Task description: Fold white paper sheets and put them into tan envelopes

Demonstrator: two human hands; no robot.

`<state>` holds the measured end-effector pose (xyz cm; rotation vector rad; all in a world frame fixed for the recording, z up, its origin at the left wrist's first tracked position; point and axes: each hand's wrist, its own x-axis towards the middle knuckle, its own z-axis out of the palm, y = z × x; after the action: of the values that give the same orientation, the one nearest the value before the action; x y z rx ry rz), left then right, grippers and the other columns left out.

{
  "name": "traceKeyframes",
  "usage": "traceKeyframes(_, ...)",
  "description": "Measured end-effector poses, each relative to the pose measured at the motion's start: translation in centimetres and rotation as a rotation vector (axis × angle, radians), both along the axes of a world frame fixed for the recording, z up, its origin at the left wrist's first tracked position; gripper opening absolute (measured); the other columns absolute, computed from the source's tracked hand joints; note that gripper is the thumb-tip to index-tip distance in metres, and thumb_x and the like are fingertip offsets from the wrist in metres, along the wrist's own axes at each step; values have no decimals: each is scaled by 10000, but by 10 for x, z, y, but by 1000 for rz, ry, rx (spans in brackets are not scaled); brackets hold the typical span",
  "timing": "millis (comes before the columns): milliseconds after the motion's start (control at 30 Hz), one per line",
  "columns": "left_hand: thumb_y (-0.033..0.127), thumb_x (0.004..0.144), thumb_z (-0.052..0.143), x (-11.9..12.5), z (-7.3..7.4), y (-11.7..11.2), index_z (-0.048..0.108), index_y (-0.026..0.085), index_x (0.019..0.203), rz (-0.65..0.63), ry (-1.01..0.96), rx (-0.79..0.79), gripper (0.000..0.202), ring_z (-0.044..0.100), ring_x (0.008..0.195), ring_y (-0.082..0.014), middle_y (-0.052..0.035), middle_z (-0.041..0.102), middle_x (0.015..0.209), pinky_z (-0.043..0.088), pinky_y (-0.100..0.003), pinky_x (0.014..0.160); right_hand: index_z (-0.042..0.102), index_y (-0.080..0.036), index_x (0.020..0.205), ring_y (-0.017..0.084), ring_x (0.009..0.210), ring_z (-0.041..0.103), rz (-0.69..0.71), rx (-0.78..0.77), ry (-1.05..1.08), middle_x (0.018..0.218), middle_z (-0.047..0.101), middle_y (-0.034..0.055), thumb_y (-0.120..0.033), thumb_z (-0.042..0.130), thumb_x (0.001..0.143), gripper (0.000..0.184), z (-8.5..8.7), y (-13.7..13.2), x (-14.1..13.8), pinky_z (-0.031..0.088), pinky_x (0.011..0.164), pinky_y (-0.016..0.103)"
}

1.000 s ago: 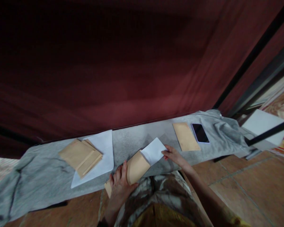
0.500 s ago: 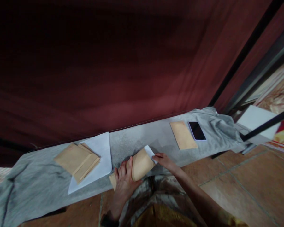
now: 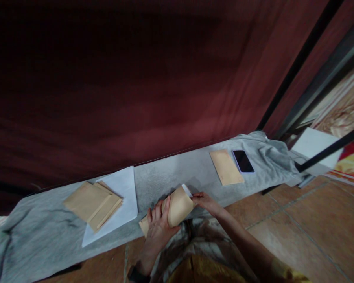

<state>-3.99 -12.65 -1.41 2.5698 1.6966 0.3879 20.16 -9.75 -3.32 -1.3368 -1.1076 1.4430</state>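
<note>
A brown paper envelope [image 3: 179,207] lies at a slant on the grey cloth near my lap, bulging open at its right end. My left hand [image 3: 159,228] grips its left part, fingers over the top and thumb along the near edge. In the mouth of the envelope sits a folded white paper [image 3: 187,190], of which only a narrow strip shows. My right hand [image 3: 205,202] is closed at that mouth, its fingertips pinching at the paper's edge and partly hidden by the envelope.
A stack of brown envelopes [image 3: 90,202] rests on white sheets [image 3: 126,188] to the left. On the right lie a single brown envelope [image 3: 226,167] and a phone [image 3: 243,161]. Grey cloth [image 3: 162,173] covers the narrow surface, with a dark red curtain [image 3: 153,98] behind.
The white paper has slid deeper into the envelope, so less of it shows. My right hand has moved in against the envelope's mouth. My left hand keeps its hold.
</note>
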Motion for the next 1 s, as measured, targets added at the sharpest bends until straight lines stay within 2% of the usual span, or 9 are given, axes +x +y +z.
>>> traceKeyframes(133,275,690,747,-2,-3,4,181,206,1600,-50,-15,16,1074,470,1336,-370,-166,498,1435,222,-609,1189,688,-175,607,127,575,519,133,-85,0,553,597,-24,-337,688,698,186,9,-1,6,413,566,242)
traceKeyframes(267,244,693,723,-2,-4,9,170,208,1601,-77,-25,13,1064,466,1343,-372,-161,503,1427,212,-610,1192,660,-180,606,127,607,526,169,-110,-5,575,588,-31,-282,680,718,152,12,0,7,412,590,237)
traceKeyframes(367,256,697,715,-3,-5,11,149,212,1606,-69,-36,6,1072,477,1335,-372,-157,495,1441,224,-597,1193,684,-188,731,143,668,561,80,-105,-16,660,625,-27,-254,654,721,73,7,4,1,435,627,245)
traceKeyframes(500,243,700,711,-3,-6,14,165,200,1604,-88,-49,20,1058,462,1353,-370,-167,477,1456,206,-594,1207,665,-214,876,162,774,597,-126,-88,-27,793,662,-19,-277,654,728,161,-2,10,-7,459,678,252)
traceKeyframes(567,239,702,713,-3,-6,14,173,195,1603,-105,-51,32,1051,441,1373,-374,-173,467,1468,192,-604,1211,675,-219,910,170,755,612,-163,-97,-6,800,680,-12,-293,655,729,196,-5,12,-9,466,656,259)
traceKeyframes(700,246,721,703,0,-3,14,186,192,1606,-132,-38,46,1027,425,1392,-374,-175,466,1479,166,-619,1219,697,-198,731,160,626,591,-152,-116,55,664,677,-7,-246,668,674,80,-7,11,-12,439,577,252)
traceKeyframes(800,246,730,700,1,-4,17,178,208,1613,-137,-38,44,1027,398,1420,-368,-176,454,1504,148,-626,1224,698,-195,669,144,577,566,-169,-115,108,614,675,-14,-247,669,656,60,-8,9,-13,419,555,244)
traceKeyframes(933,307,724,754,0,-6,22,202,252,1614,-139,-83,30,1049,286,1499,-390,-163,343,1611,146,-636,1226,686,-180,645,125,524,522,-221,-89,186,557,636,-22,-333,713,638,156,-7,10,-12,383,529,241)
traceKeyframes(1000,381,765,753,0,-5,22,258,267,1597,-102,-183,32,975,238,1525,-392,-151,287,1650,151,-641,1224,678,-175,670,127,532,530,-272,-63,229,569,633,-18,-413,731,635,246,-5,12,-9,391,536,245)
